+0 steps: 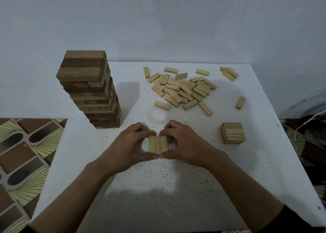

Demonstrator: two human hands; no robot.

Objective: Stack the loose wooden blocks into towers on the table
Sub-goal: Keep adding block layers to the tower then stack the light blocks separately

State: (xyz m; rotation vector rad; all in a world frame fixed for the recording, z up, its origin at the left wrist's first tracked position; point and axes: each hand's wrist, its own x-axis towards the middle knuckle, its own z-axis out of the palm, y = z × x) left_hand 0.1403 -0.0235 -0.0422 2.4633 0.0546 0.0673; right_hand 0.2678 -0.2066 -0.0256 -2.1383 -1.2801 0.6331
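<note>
Now the left hand [130,144] and right hand [185,142] cup a row of three pale blocks [158,144], fingers curled at its far end, thumbs meeting at its near end; it sits just right of the foot of the tall tower [88,91], nearer the person. Even pressure should square the ends; the loose pile [183,89] lies right of the tower, farther back; the small stack [232,133] well right, by the table [264,144] edge.

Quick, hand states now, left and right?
Left hand: grips the row of three blocks.
Right hand: grips the same row from the other side.
</note>
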